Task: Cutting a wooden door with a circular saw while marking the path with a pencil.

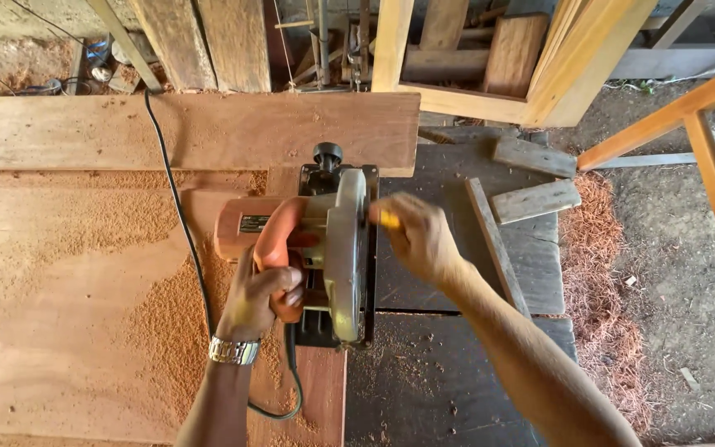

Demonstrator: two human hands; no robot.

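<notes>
Head view, looking straight down on a woodworking setup.

Circular saw [312, 248]: orange body, grey blade guard, black base plate. It sits on a reddish plywood sheet [68, 331] at the sheet's right edge, blade side overhanging toward the dark worktop [457, 389] below. A black knob [328, 154] stands at the saw's far end.

Left hand [262, 298]: grip closed around the saw's orange rear handle, fingers wrapped under it; a metal wristwatch [233, 351] on the wrist. Judged a control hold, keeping the tool steady along the sheet's edge.

Right hand [415, 236]: raised just beside the blade guard, fingers pinched on a small yellow object [389, 219], perhaps a pencil stub or a lever; too blurred to tell. It is near the guard's upper side; whether it touches the guard cannot be told.

Black power cord [179, 215]: runs from the worktop's far side across the plywood, loops under the left wrist to the saw's rear, lying left of the blade side.

Sawdust [167, 306]: heaped on the plywood left of the saw, thickest near the cord.

A second plank [208, 128] lies crosswise along the far edge. Loose wood offcuts [535, 199] rest on the worktop's right side. Wood shavings [602, 273] cover the ground beyond the right edge. Timber frames [539, 58] lean at the far side.
</notes>
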